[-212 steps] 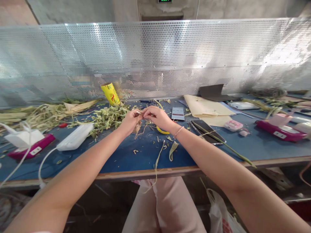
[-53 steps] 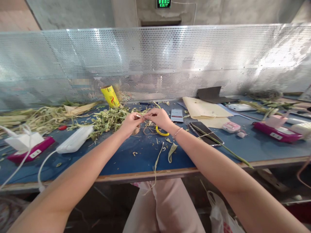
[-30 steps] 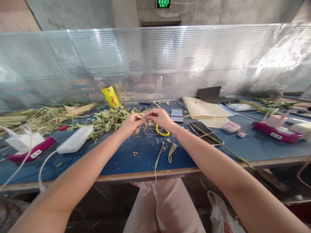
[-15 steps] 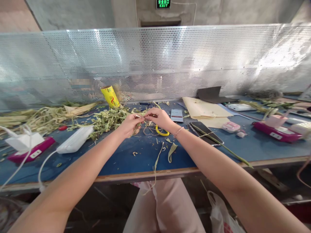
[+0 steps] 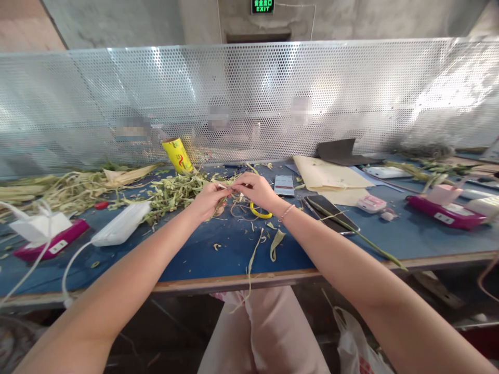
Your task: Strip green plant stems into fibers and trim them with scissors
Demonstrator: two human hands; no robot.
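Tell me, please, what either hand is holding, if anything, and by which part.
The left hand appears to pinch a small pale strip; exactly where is hidden. Whether the right hand also holds it cannot be told.

A slender, whitish piece (image 5: 222, 186) was held nearly level, partly hidden, between the left hand (image 5: 209, 201) and right hand (image 5: 256, 191).

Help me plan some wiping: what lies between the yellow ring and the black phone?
The right wrist, wearing a bracelet, crosses between the yellow ring and black phone in the head view.
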